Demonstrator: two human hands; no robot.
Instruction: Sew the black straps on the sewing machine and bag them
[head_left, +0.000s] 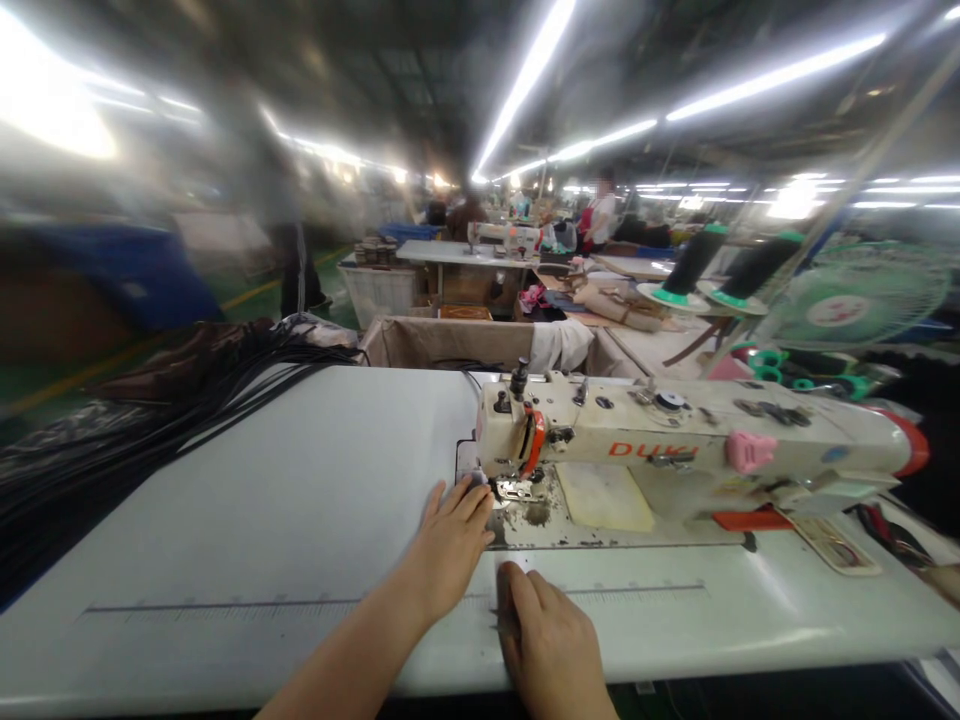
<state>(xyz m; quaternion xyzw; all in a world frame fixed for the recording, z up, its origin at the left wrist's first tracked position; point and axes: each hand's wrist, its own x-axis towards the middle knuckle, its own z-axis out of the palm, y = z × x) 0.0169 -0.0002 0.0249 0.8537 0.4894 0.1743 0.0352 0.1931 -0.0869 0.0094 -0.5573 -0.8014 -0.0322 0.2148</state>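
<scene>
One left hand (459, 525) splays, one right hand (559, 635) holds dark material (508, 628).

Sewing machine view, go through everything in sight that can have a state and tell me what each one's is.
Left hand: open, fingers extended by the needle area
Right hand: closed on a dark piece
Sewing machine: upright; running or stopped, cannot tell
Bin: open-topped
Black cords: loose, bunched
Ceiling lights: on
Fan: spinning or not, cannot tell

Dark piece (508, 625) partly hidden by right hand (556, 640), blue heap (127, 272) blurred
</scene>
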